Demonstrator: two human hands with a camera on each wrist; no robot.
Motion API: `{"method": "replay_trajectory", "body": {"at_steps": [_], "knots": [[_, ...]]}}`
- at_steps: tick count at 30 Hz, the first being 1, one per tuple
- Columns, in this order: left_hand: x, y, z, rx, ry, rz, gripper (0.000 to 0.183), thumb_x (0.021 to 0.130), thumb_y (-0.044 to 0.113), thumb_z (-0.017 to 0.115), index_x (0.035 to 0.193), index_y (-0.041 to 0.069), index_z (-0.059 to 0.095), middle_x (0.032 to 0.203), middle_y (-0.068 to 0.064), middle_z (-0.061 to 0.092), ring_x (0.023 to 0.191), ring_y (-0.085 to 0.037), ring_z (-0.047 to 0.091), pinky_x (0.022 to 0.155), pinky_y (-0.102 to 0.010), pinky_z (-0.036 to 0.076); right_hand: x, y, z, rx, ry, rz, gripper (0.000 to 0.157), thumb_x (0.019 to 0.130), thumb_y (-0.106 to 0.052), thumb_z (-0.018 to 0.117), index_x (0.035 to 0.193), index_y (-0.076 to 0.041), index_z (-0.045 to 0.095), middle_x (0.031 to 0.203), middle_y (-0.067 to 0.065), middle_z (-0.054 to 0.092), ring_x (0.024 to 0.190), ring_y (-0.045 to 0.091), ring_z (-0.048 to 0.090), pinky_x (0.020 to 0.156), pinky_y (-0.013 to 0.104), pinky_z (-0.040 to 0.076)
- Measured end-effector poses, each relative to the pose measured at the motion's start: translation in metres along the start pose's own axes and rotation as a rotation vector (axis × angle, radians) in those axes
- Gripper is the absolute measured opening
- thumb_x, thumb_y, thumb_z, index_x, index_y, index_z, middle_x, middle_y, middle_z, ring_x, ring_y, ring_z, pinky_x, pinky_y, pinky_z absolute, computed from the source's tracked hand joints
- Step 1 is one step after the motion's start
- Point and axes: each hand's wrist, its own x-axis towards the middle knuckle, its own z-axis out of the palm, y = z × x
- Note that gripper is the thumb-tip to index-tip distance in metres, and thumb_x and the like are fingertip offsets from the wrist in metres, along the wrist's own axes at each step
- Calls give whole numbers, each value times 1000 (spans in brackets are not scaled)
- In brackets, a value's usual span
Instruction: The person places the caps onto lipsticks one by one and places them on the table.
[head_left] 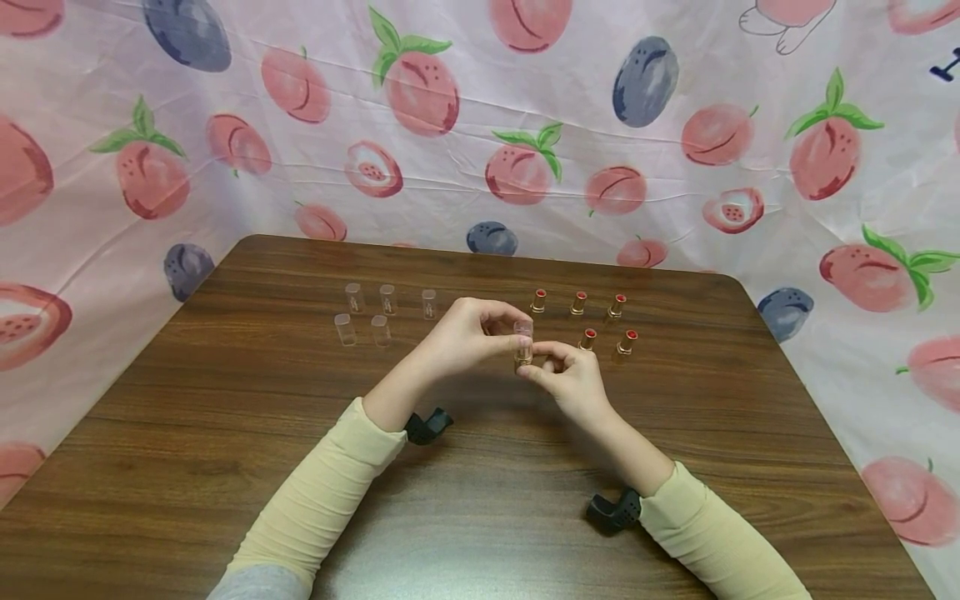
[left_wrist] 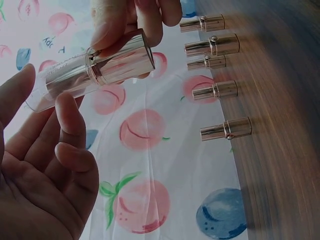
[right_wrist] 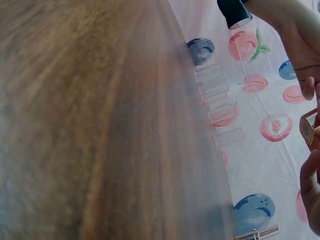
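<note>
Over the middle of the table, both hands hold one lipstick with a gold base (head_left: 522, 357). My left hand (head_left: 467, 337) pinches its clear cap (head_left: 523, 327) between thumb and fingers. From the other end, my right hand (head_left: 576, 385) grips the base. In the left wrist view the clear cap (left_wrist: 37, 97) surrounds the upper part of the gold lipstick tube (left_wrist: 122, 62), which lies tilted between the hands. Only the bottom of the gold base (right_wrist: 307, 127) shows at the right edge of the right wrist view. Whether the cap is fully seated, I cannot tell.
Several clear caps (head_left: 382, 332) stand in two rows at the left of the brown table (head_left: 225, 400). Several uncapped red lipsticks (head_left: 580, 303) with gold bases stand in two rows behind and right of the hands. A fruit-print cloth (head_left: 442, 208) hangs behind the table.
</note>
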Motion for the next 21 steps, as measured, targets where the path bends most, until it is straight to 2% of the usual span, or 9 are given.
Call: {"method": "replay_trajectory", "body": {"at_steps": [5,9,16,18,21], "knots": [[0,0,0,-15,-12,1,17,84,16,76,99,7,74,79,3,67,58,-11,50,51,-25,39,0,-9,-2,-13,-4,-1,20,75,10,75,93,14,68,54,3,44,50,6,36,47,17,28],[0,-1,1,-26,-17,-1,18,85,16,75,100,6,74,80,3,68,57,-11,49,51,-25,39,2,-6,-3,4,-6,-12,21,74,11,75,93,15,67,54,3,43,50,5,36,46,18,28],[0,-1,2,-53,-15,-25,19,84,15,75,101,5,74,80,1,68,55,-12,51,50,-27,42,6,26,-2,29,13,10,23,74,4,79,95,7,71,53,-1,41,49,4,34,45,19,25],[0,-2,3,-63,-15,-32,19,84,15,75,101,6,74,80,1,68,54,-14,52,49,-28,43,5,18,-3,24,12,13,23,74,5,79,95,8,71,52,0,40,49,4,33,45,19,25],[1,-3,4,-79,-20,-43,19,84,15,76,101,5,74,82,1,69,55,-22,56,49,-30,47,3,3,-5,22,9,16,22,74,8,77,95,11,70,52,2,39,49,4,32,46,19,25]]}}
